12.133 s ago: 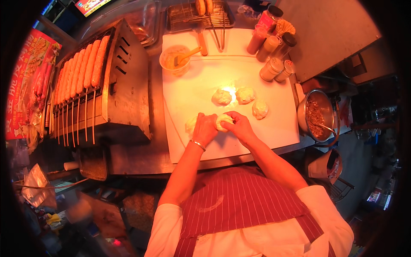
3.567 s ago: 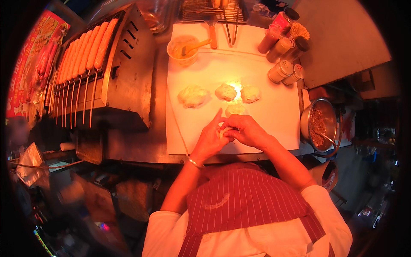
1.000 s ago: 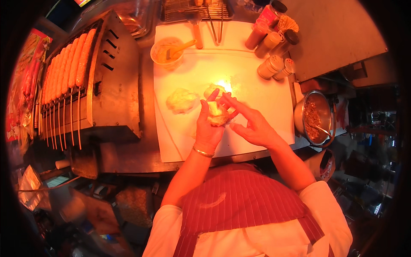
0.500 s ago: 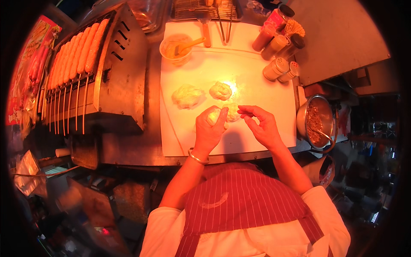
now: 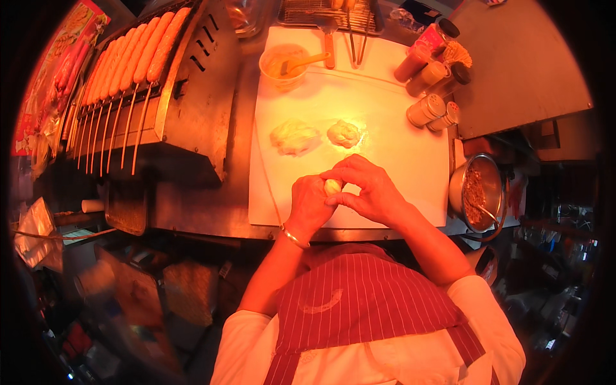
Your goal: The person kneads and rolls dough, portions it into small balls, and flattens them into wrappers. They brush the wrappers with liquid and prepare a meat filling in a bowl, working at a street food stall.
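Both my hands meet over the near part of a white cutting board. My left hand cups a small pale dough piece, and my right hand folds over it from the right with fingers pinching the top. Two more dough pieces lie flat on the board beyond my hands: a wider one at the left and a smaller one beside it. A thin bracelet sits on my left wrist.
A roller grill with several skewered sausages stands at the left. A bowl with a spatula and a wire rack are at the back. Several seasoning shakers stand at right. A metal pot of brown filling sits by the board's right edge.
My hands have drawn back toward the board's near edge with one dough piece, and my right hand has closed over it. Two pieces stay on the board.
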A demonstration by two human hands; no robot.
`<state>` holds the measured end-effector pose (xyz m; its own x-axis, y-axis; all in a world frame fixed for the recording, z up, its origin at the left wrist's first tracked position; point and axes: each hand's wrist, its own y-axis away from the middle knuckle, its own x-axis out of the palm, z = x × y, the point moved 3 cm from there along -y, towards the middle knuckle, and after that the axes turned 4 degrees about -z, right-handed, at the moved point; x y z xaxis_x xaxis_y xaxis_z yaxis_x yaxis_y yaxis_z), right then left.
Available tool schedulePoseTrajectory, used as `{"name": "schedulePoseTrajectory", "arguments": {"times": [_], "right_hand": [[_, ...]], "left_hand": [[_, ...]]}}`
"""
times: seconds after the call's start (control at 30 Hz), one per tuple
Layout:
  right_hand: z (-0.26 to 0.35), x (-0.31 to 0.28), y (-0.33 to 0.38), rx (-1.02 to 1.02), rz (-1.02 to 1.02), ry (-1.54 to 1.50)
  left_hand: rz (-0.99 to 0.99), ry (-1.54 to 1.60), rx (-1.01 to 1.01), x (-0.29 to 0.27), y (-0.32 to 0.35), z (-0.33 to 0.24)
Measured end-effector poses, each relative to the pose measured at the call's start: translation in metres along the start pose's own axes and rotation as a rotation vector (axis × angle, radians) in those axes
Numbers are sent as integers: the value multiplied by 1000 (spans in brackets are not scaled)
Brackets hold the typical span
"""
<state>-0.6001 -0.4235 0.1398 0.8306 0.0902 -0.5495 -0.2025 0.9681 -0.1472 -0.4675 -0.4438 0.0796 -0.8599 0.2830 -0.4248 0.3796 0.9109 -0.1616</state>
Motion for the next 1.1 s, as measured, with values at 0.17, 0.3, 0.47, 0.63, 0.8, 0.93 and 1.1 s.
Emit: {"name": "schedulePoseTrajectory", "arguments": {"times": [0.17,0.3,0.47,0.63,0.8,0.93,1.1], "right_hand": [[-13,11,-12,123,65,-56],[-26,5,-33,425,22,-431],[-59,30,-79,212,-154,-135],[-112,88,-96,-139,-95,423],[-95,82,-96,-107,5,455],[-61,61,-76,144,26,-170],[-30,89,-1,593,7,-916]], "left_hand": [[76,-198,-214,-1,12,17],[205,-341,-254,-30,11,-1],[-7,353,-603,-47,49,39],[-145,782,-676,-59,61,56],[-362,1354,-595,-61,59,58],[-362,1557,-522,-64,44,34],[-253,776,-166,-41,27,20]]}}
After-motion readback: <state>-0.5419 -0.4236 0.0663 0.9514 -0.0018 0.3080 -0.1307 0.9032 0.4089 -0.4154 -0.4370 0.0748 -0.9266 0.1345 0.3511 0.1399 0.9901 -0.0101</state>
